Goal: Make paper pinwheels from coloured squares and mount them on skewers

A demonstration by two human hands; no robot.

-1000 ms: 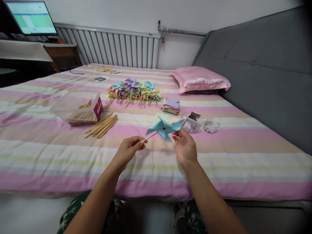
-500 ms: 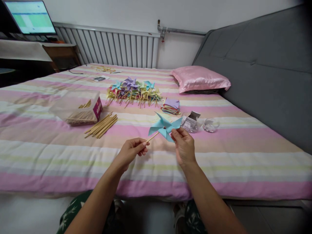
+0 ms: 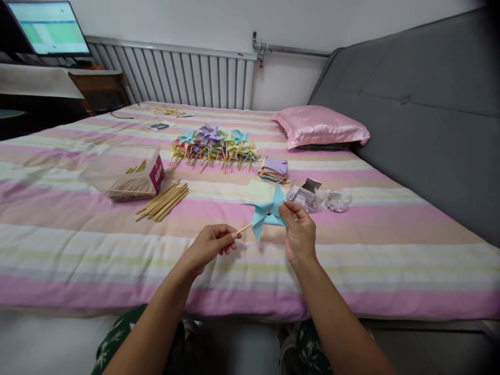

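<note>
The pinwheel (image 3: 269, 213) stick was pinched by the left hand (image 3: 213, 245), while a blade at 3 o'clock was gripped by the right hand (image 3: 300, 234). The blades were best turned gently, so the paper was not creased.

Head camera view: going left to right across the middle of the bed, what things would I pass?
Clear box of sticks → loose bundle of sticks → blue pinwheel held by both hands → small packet → clear round lid.

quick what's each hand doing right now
Left hand: closed on the stick of the blue pinwheel.
Right hand: fingertips pinching one blade of the pinwheel.
</note>
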